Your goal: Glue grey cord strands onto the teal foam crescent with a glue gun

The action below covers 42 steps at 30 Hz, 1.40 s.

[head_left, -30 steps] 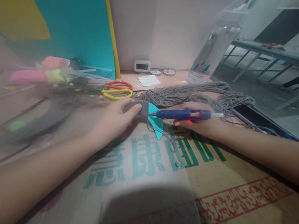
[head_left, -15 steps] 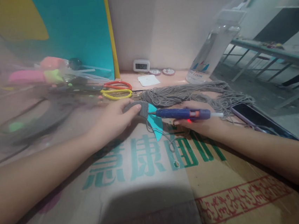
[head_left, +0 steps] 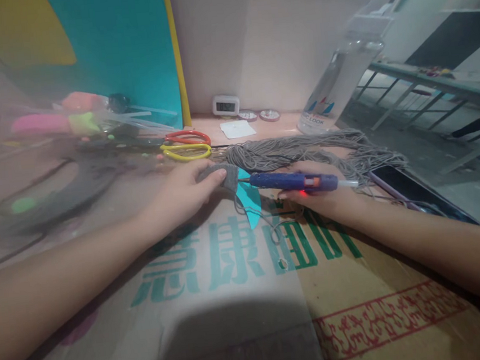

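Observation:
My left hand [head_left: 196, 185] is closed on a small grey cord-covered piece [head_left: 230, 176], its thumb pressed along the top. In my right hand [head_left: 319, 186] is a blue hot glue gun [head_left: 282, 181], with a clear glue stick [head_left: 348, 184] poking from its back end and a red light glowing below. The gun's nozzle points left and reaches the right edge of the grey piece; whether it touches I cannot tell. Beneath the nozzle lies a turquoise cut piece [head_left: 251, 204]. A loose grey cord [head_left: 274, 230] trails from the grey piece over the cardboard [head_left: 243, 298].
Behind my hands lies a bundle of grey cord [head_left: 288, 150]. Scissors [head_left: 188, 152] with red and yellow handles sit left of it. A small digital clock [head_left: 226, 105], a white paper [head_left: 237, 129] and a clear bottle [head_left: 337, 88] stand at the back. A phone [head_left: 419, 194] lies right.
Both hands, the glue gun and the grey piece hold almost the same positions. The whole view has shifted very slightly.

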Each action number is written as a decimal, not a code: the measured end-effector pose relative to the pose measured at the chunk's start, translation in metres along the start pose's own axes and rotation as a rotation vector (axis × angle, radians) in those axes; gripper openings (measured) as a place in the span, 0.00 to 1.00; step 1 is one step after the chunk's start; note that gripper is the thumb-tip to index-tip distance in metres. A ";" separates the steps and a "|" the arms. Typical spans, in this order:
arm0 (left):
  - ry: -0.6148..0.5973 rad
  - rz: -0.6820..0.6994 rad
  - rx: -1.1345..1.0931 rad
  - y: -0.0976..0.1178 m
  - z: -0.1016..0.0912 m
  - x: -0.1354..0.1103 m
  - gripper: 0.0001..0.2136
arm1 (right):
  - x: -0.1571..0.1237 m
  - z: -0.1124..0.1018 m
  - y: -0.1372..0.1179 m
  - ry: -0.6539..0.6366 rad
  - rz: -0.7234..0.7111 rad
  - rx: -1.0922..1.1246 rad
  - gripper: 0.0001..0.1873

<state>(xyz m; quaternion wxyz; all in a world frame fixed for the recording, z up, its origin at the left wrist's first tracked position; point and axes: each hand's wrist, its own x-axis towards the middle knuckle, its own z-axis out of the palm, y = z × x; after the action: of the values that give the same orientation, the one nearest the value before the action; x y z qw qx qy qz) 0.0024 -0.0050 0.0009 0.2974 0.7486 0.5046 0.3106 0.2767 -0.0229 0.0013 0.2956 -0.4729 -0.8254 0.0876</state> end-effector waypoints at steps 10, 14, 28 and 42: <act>-0.009 0.005 0.006 0.003 0.000 0.001 0.14 | 0.000 0.001 0.001 0.011 0.010 -0.014 0.12; -0.022 -0.005 0.012 0.003 0.000 0.001 0.14 | 0.000 0.001 0.001 0.028 0.015 -0.033 0.12; -0.015 0.019 -0.040 0.001 0.002 0.002 0.14 | 0.001 0.000 -0.001 0.061 0.047 -0.018 0.11; -0.038 0.029 -0.066 -0.001 0.002 0.002 0.13 | 0.003 0.001 -0.003 0.066 0.097 -0.027 0.11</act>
<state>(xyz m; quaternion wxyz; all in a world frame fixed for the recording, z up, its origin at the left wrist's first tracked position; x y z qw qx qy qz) 0.0034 -0.0033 -0.0010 0.3270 0.7516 0.4771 0.3171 0.2725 -0.0215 0.0031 0.3114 -0.5189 -0.7925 0.0750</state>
